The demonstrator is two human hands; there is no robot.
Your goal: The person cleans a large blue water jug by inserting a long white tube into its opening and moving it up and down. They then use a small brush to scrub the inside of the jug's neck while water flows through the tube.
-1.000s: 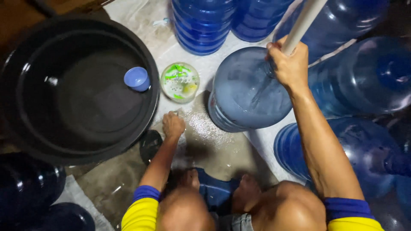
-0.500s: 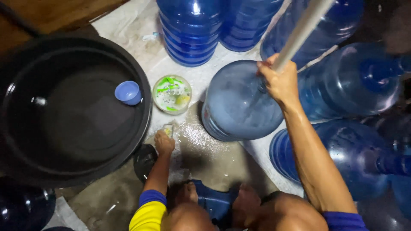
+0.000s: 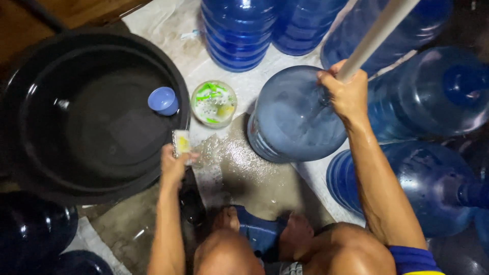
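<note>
— What's changed in your left hand (image 3: pixel 173 164)?
— It's lifted off the wet floor (image 3: pixel 239 168), closed around a small yellow sponge (image 3: pixel 182 143) by the black tub (image 3: pixel 97 109).
— And your right hand (image 3: pixel 346 91)?
— Still gripping the white pole (image 3: pixel 379 33) set in the blue jug (image 3: pixel 295 117).

Free room is scarce — only the wet patch of floor (image 3: pixel 239 168) between the black tub (image 3: pixel 91 117) and the upright blue jug (image 3: pixel 298 114) lies open. The tub walls off the left; a small bowl (image 3: pixel 214 103) narrows the gap ahead. Blue jugs (image 3: pixel 239 30) crowd the far side and the right (image 3: pixel 433 91) — touching, no passage between them.
</note>
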